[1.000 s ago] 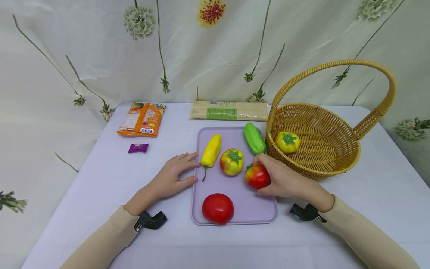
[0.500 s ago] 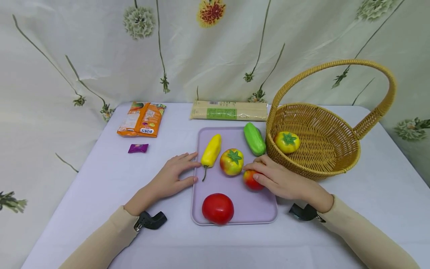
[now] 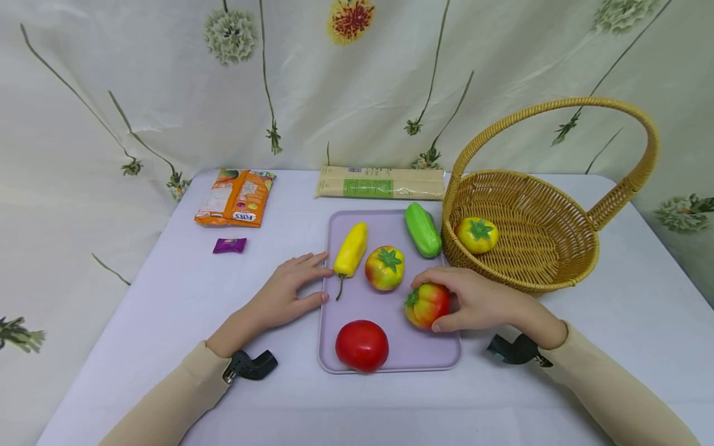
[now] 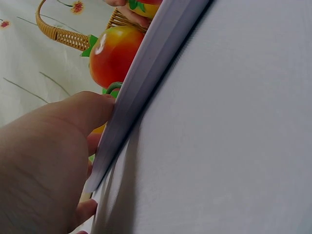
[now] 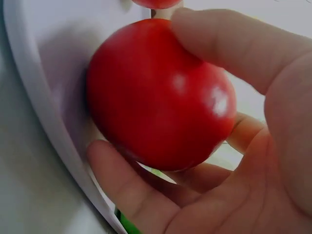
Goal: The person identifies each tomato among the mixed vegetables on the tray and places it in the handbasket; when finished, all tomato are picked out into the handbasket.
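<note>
In the head view my right hand (image 3: 482,300) curls its fingers and thumb round a red-and-yellow tomato (image 3: 425,308) over the right part of the lilac tray (image 3: 404,353). Its green stem end faces left; the right wrist view shows its smooth red underside close to the tray. My left hand (image 3: 290,288) lies with extended fingers at the tray's left rim, thumb tip (image 4: 100,109) against the edge in the left wrist view. Also on the tray are a yellow pepper (image 3: 351,251), a yellow-red tomato (image 3: 383,275), a larger red tomato (image 3: 362,347) and a green cucumber-like vegetable (image 3: 422,230).
Behind my right hand stands a wicker basket (image 3: 524,282) with a tall handle and one yellow tomato (image 3: 477,235) inside. A long beige packet (image 3: 413,184) lies behind the tray. Farther left are an orange snack bag (image 3: 237,198) and a small purple wrapped sweet (image 3: 229,246).
My right hand shifted its fingers over the top of the tomato, then moved back right. The tomato has turned, showing more yellow and its stem to the left. My left hand stayed still.
</note>
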`<state>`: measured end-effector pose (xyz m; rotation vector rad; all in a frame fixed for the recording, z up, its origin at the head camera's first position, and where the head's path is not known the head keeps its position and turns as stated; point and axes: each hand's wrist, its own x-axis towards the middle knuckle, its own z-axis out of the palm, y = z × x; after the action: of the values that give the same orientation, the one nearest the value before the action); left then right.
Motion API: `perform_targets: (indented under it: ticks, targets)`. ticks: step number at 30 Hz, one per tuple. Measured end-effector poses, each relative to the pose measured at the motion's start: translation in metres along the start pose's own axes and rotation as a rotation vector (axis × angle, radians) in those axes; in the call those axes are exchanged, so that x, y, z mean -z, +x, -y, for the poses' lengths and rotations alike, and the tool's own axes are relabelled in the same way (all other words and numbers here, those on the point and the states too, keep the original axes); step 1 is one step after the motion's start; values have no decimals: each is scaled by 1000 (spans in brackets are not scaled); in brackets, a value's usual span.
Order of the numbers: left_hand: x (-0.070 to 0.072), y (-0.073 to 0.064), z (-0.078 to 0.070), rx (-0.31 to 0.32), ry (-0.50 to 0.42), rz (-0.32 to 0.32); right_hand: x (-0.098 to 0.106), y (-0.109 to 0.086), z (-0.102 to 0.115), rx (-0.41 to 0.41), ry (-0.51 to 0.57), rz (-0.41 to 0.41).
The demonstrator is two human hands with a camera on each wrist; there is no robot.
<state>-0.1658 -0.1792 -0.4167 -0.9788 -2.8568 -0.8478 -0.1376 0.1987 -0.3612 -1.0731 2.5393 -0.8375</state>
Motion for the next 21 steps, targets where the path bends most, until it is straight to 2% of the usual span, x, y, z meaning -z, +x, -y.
perform_targets:
  ticks: [6, 12, 21]
  targets:
    - [0, 0, 0, -5, 0, -1, 0, 0, 2, -49, -13, -28]
    - [0, 0, 0, 2, 1, -1, -1, 2, 1, -1, -15, -51]
    - [0, 0, -1, 11, -4, 4, 0, 1, -3, 26, 4, -60]
